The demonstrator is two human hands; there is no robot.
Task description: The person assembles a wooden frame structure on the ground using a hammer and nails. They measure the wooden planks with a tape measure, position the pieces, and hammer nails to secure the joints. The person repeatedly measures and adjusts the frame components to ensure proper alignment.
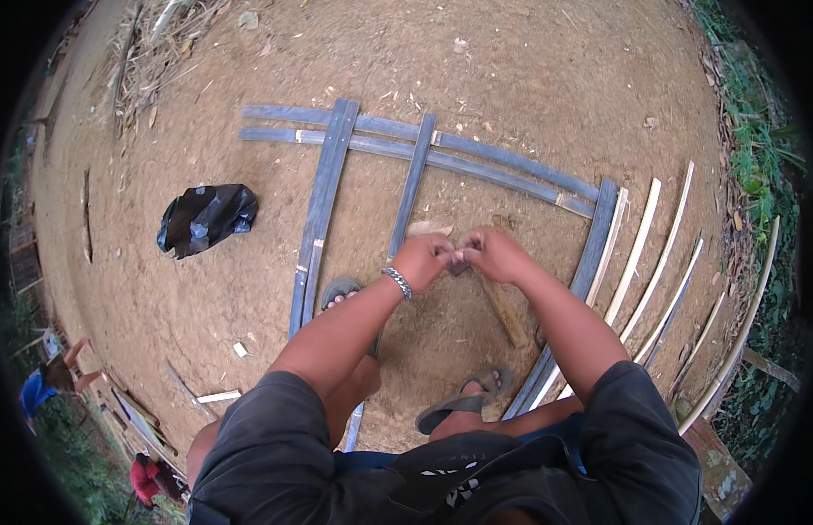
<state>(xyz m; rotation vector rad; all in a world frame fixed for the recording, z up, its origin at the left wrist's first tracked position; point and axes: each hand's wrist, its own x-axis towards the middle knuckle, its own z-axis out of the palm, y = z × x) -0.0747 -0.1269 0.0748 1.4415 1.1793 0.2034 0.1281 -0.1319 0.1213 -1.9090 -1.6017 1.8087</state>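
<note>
From my head view, my left hand [426, 262] and right hand [492, 255] meet fingertip to fingertip, thumbs and forefingers pinched closed; whether anything is caught in either grip I cannot tell. A small dark piece [460, 269] shows just below my right fingertips, held or merely behind them, I can't say. I judge the step in hand to be fine finger work, and the next move to call for a steady pinch from both grips.

Counting: two long dark crosspieces [511, 158] lie on the ground [529, 61] beyond my hands; one narrow dark upright [412, 185] crosses them, a wider one [331, 171] to its left. One brown wooden stick [504, 311] lies by my right forearm. Several pale strips [635, 249] fan out at right, too crowded to count surely. One black bag [208, 219], two sandals [467, 398], two people [43, 385] at far left.
</note>
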